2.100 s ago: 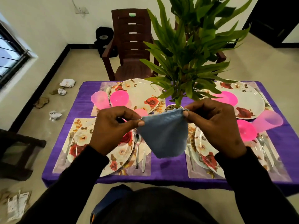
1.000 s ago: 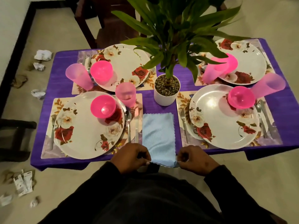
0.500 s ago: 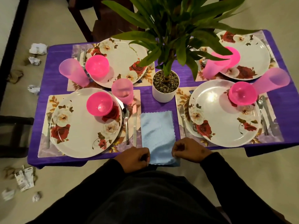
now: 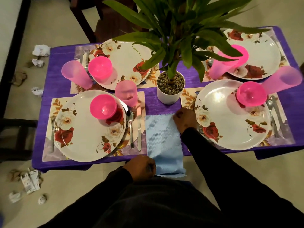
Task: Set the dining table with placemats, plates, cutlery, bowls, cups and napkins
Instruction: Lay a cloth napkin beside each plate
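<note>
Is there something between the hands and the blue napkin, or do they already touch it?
Nothing visible stands between. The right hand is on the far right corner of the blue napkin, and the left hand holds its near left corner, where it hangs over the table edge.

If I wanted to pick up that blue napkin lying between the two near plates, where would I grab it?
Probably pinch the near end of the blue napkin, coming from the table's near edge. That end hangs off the tablecloth, so fingers can get under it. The left hand sits at that end; the right hand is on the far corner.
</note>
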Action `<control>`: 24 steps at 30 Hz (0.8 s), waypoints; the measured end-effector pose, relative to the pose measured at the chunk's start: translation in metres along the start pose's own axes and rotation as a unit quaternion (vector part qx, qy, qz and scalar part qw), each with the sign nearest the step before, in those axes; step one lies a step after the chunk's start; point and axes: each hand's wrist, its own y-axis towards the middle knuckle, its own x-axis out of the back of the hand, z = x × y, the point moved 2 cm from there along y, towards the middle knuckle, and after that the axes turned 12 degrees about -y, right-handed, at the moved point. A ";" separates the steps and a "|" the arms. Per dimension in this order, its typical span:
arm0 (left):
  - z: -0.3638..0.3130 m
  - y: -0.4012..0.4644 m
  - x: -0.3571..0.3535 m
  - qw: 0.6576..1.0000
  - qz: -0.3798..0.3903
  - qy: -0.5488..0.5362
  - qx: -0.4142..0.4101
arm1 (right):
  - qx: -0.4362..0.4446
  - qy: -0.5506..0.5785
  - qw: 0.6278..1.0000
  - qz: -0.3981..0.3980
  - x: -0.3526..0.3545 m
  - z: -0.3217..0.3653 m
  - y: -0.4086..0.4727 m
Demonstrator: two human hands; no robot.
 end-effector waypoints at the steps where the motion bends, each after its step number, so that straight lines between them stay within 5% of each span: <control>1: 0.001 0.000 0.000 1.000 0.001 -0.001 0.005 | -0.003 -0.005 1.000 0.004 -0.002 0.000 0.001; 19: 0.005 -0.002 -0.005 0.999 0.015 0.002 0.037 | 0.022 -0.007 1.000 0.010 -0.002 -0.001 0.009; 21: 0.005 -0.002 -0.002 0.999 -0.011 -0.009 0.029 | 0.022 -0.014 1.000 0.009 -0.002 -0.002 0.011; 24: 0.000 0.004 0.014 0.987 -0.154 -0.039 -0.004 | 0.028 -0.033 0.999 0.012 -0.003 -0.002 0.014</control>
